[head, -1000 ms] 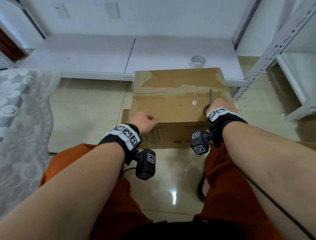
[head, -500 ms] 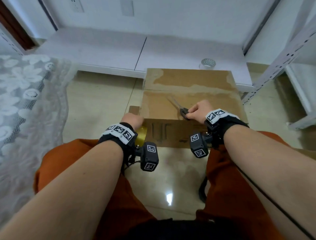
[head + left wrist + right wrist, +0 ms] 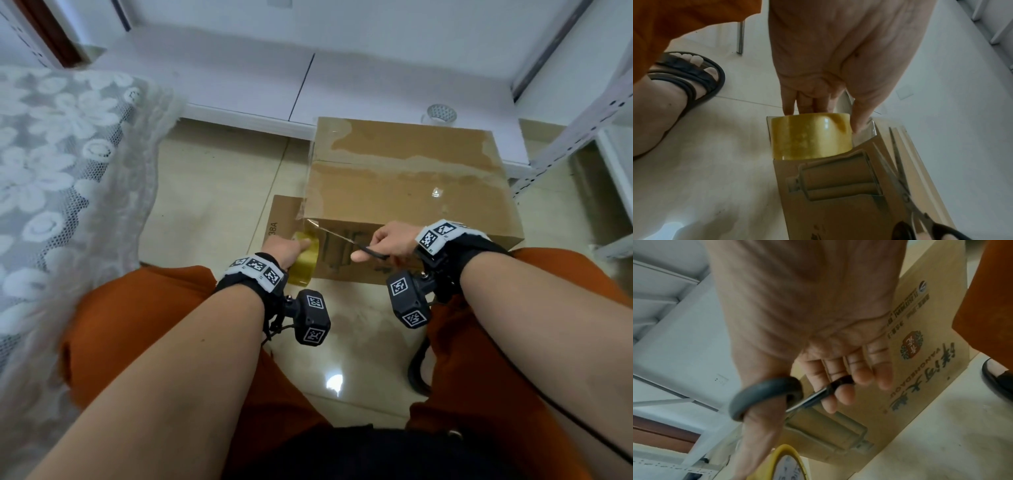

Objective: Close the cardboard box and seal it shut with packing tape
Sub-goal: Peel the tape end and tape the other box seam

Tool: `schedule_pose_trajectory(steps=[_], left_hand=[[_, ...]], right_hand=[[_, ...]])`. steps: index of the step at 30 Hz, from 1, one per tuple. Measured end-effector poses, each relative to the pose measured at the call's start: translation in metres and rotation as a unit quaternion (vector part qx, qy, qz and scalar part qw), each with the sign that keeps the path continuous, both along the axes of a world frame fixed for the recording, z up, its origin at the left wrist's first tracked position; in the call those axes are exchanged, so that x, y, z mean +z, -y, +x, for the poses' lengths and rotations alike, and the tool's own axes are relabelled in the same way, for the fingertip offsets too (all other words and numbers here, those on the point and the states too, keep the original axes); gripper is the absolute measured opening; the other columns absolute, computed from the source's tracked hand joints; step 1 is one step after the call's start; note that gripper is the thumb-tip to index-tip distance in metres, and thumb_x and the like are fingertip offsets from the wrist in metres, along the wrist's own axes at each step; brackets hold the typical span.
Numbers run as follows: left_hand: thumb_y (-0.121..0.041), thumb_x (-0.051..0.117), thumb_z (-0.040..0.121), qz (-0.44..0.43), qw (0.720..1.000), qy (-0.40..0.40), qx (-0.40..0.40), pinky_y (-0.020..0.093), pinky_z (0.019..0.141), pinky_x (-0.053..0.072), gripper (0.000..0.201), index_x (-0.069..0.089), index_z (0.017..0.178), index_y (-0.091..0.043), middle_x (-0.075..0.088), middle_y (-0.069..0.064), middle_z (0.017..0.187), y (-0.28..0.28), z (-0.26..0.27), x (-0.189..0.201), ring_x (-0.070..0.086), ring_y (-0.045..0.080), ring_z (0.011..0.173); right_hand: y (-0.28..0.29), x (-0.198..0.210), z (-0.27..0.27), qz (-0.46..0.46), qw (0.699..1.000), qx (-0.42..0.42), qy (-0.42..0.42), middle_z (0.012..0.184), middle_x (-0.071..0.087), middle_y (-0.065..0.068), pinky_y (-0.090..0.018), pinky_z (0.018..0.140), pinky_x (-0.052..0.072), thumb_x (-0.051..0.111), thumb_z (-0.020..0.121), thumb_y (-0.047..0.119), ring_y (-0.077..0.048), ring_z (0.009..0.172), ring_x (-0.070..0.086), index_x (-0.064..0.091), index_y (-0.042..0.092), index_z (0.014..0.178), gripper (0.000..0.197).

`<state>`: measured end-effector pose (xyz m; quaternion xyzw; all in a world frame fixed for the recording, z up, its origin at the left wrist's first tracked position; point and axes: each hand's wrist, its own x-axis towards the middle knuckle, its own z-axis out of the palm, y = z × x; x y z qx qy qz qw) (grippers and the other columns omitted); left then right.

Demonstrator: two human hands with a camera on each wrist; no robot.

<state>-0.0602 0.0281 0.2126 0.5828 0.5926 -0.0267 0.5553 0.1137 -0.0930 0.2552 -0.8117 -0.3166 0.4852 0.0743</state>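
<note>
The brown cardboard box (image 3: 407,185) stands closed on the floor, clear tape shining along its top. At its near left corner my left hand (image 3: 286,248) grips a yellowish tape roll (image 3: 305,257), seen close in the left wrist view as the roll (image 3: 810,135) with my fingers (image 3: 805,100) behind it and my thumb beside it. A strip of clear tape runs from the roll to the box corner. My right hand (image 3: 394,240) holds black-handled scissors (image 3: 346,240), blades pointing left toward that strip. In the right wrist view my thumb sits through a scissor loop (image 3: 764,395).
A second clear tape roll (image 3: 440,114) sits on the white low platform (image 3: 239,85) behind the box. A lace cloth (image 3: 65,164) hangs at the left, a white metal rack (image 3: 582,113) stands at the right. My sandalled foot (image 3: 682,78) rests on the tiled floor.
My left hand dropped from the box top to the near left corner with the tape roll. My right hand swung the scissors from the right side leftward toward the tape strip.
</note>
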Motion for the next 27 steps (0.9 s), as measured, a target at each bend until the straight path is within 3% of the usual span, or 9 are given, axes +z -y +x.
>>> schedule_pose_trajectory(steps=[3,5,9,11,14,19,21,24,27], left_hand=[[-0.044,0.067,0.085,0.014,1.0,-0.003,-0.006,0.038,0.093,0.049,0.067,0.049,0.13,0.003,0.058,0.017,0.128,-0.003,0.0,0.001,0.058,0.033,0.11],[-0.044,0.062,0.089,0.032,0.999,-0.012,-0.033,0.033,0.087,0.046,0.061,0.052,0.129,0.001,0.056,0.016,0.131,-0.004,0.002,0.002,0.057,0.03,0.109],[-0.031,0.056,0.095,0.048,0.996,0.001,-0.073,0.036,0.105,0.038,0.055,0.041,0.144,-0.012,0.043,0.009,0.147,-0.004,0.006,0.005,0.046,0.027,0.129],[-0.028,0.054,0.096,0.049,0.994,-0.003,-0.096,0.037,0.108,0.039,0.052,0.042,0.144,-0.014,0.045,0.009,0.146,-0.005,0.007,0.006,0.047,0.026,0.129],[-0.024,0.052,0.098,0.039,0.992,0.0,-0.12,0.039,0.107,0.04,0.043,0.049,0.138,-0.009,0.049,0.011,0.142,-0.005,0.011,0.008,0.05,0.028,0.125],[-0.018,0.049,0.099,0.028,0.991,0.002,-0.131,0.04,0.104,0.042,0.032,0.058,0.126,-0.004,0.057,0.015,0.131,-0.009,0.015,0.008,0.055,0.03,0.119],[-0.02,0.049,0.099,0.024,0.991,0.001,-0.131,0.04,0.104,0.043,0.032,0.06,0.125,-0.004,0.058,0.015,0.13,-0.01,0.015,0.007,0.056,0.031,0.118],[-0.028,0.052,0.098,0.025,0.991,0.0,-0.135,0.038,0.103,0.044,0.038,0.06,0.128,-0.008,0.059,0.013,0.132,-0.01,0.014,0.007,0.055,0.03,0.119],[-0.033,0.053,0.097,0.032,0.991,-0.014,-0.132,0.032,0.102,0.043,0.041,0.059,0.128,-0.008,0.057,0.011,0.134,-0.013,0.013,0.006,0.054,0.027,0.121]], right_hand=[[-0.005,0.001,-0.004,-0.034,0.999,0.015,0.008,0.074,0.052,-0.006,-0.022,0.049,0.036,0.074,0.071,0.055,-0.014,0.055,0.043,0.054,0.01,0.088,0.053],[-0.01,0.0,-0.005,-0.055,0.998,0.014,-0.005,0.067,0.047,-0.004,-0.022,0.046,0.033,0.075,0.068,0.056,-0.014,0.052,0.039,0.052,0.011,0.089,0.055],[-0.021,-0.002,-0.005,-0.071,0.997,0.025,0.003,0.072,0.049,-0.005,-0.024,0.049,0.035,0.074,0.061,0.064,-0.015,0.056,0.042,0.06,0.007,0.1,0.071],[-0.027,-0.003,-0.006,-0.07,0.997,0.034,0.014,0.079,0.05,-0.006,-0.024,0.053,0.037,0.072,0.062,0.066,-0.016,0.062,0.044,0.061,0.008,0.1,0.07],[-0.034,-0.004,-0.007,-0.068,0.996,0.05,0.017,0.086,0.052,-0.008,-0.025,0.058,0.039,0.072,0.051,0.069,-0.019,0.07,0.047,0.061,0.01,0.098,0.077],[-0.046,-0.009,-0.004,-0.076,0.995,0.066,0.014,0.087,0.056,-0.008,-0.027,0.062,0.041,0.071,0.03,0.073,-0.021,0.075,0.05,0.063,0.003,0.115,0.11],[-0.049,-0.013,-0.003,-0.067,0.996,0.061,0.011,0.086,0.058,-0.008,-0.027,0.062,0.042,0.074,0.031,0.074,-0.021,0.073,0.051,0.065,0.003,0.11,0.106],[-0.05,-0.015,-0.004,-0.056,0.998,0.04,-0.007,0.071,0.052,-0.003,-0.023,0.053,0.037,0.078,0.058,0.061,-0.015,0.059,0.044,0.065,0.008,0.088,0.062],[-0.051,-0.02,-0.002,-0.055,0.997,0.045,-0.006,0.065,0.049,-0.002,-0.023,0.048,0.035,0.079,0.053,0.063,-0.015,0.053,0.042,0.062,0.011,0.081,0.061]])
